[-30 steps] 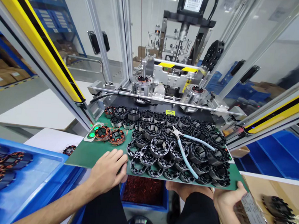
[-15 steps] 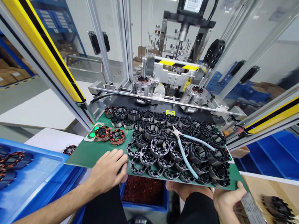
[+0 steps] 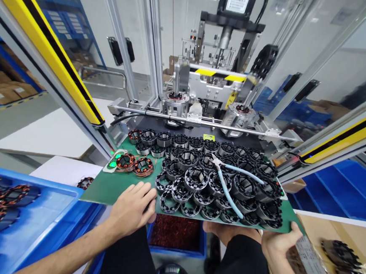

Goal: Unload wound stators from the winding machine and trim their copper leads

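Note:
My left hand (image 3: 133,207) rests on the front edge of a green board (image 3: 102,192), its fingers loosely curled, with nothing seen in them. At the board's right front corner, my right hand (image 3: 279,241) grips the edge, thumb on the near edge and the other fingers hidden underneath. Many black-and-silver stator cores (image 3: 195,178) stand in rows on the board, some stacked. Lying open across them are cutting pliers (image 3: 226,191) with light blue handles. Two copper-wound stators (image 3: 144,166) with loose wire ends sit left of the cores, beyond my left hand.
Behind the board stands a machine with two metal fixtures (image 3: 175,107) and a horizontal rail (image 3: 203,121). A blue tray (image 3: 47,210) of wound stators is at left. Below is a blue bin (image 3: 177,251) of copper-coloured scraps. A cardboard box (image 3: 315,232) holds cores at right.

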Demonstrator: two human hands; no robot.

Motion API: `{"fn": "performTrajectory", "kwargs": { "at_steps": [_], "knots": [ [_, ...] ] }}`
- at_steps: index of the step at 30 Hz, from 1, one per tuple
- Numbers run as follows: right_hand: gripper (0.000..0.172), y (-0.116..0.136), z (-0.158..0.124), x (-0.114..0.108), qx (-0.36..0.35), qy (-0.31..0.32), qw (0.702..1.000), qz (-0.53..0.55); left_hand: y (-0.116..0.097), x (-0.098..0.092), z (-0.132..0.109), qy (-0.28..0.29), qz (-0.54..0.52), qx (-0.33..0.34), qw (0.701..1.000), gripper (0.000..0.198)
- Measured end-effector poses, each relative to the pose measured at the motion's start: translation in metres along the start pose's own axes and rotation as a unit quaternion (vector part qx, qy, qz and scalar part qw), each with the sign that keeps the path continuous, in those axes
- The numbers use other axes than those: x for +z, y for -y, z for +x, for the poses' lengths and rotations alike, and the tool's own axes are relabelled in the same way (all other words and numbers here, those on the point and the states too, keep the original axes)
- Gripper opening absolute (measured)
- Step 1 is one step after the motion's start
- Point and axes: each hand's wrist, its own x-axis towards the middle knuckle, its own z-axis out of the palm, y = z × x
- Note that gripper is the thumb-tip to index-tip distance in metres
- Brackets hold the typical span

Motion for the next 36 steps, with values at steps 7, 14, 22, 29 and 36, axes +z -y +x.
{"fn": "performTrajectory", "kwargs": {
  "at_steps": [7, 14, 22, 29, 36],
  "knots": [
    [0.047, 0.0015, -0.0014, 0.0022, 0.001, 0.01, 1.0, 0.001, 0.0, 0.0007, -0.0002, 0.003, -0.002, -0.002, 1.0, 0.015],
    [0.047, 0.0004, 0.0015, -0.0001, 0.001, 0.011, 1.0, -0.008, -0.0003, 0.0006, -0.0001, 0.0, -0.001, 0.001, 1.0, 0.016],
    [0.047, 0.0012, 0.0034, -0.0013, 0.011, 0.011, 1.0, -0.009, -0.0002, -0.0006, 0.0006, 0.001, 0.0, 0.0, 1.0, 0.016],
    [0.047, 0.0009, 0.0026, -0.0004, 0.008, 0.006, 1.0, -0.003, -0.0004, -0.0008, 0.0014, -0.001, -0.003, 0.003, 1.0, 0.016],
    [0.047, 0.0012, 0.0033, 0.0005, 0.011, 0.003, 1.0, -0.003, -0.0008, -0.0005, 0.0011, -0.004, -0.002, 0.006, 1.0, 0.015]
  ]
}}
